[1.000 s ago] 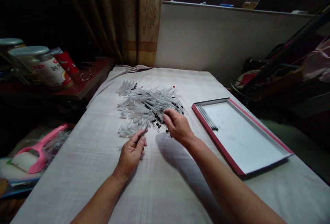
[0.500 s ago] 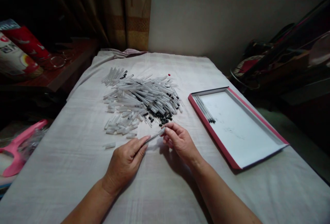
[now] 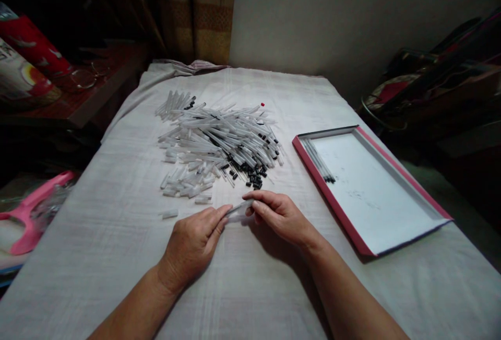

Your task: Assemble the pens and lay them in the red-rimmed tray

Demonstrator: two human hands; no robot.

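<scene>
My left hand and my right hand meet over the white cloth, both pinched on one clear plastic tube that spans between their fingertips. Just beyond them lies a heap of clear tubes with small black caps scattered at its near right edge. A few short clear pieces lie loose at the heap's near left. A red-rimmed white tray sits to the right, with a few thin black-tipped rods along its left wall.
The cloth-covered table drops off at left and right. A pink-handled tool lies low at the left. Glasses and red packets rest on a dark side shelf. Curtain and wall stand behind; dark clutter fills the far right.
My right hand drew back from the heap toward me and joined my left hand on the tube. The camera tilted down, so the window is out of view.
</scene>
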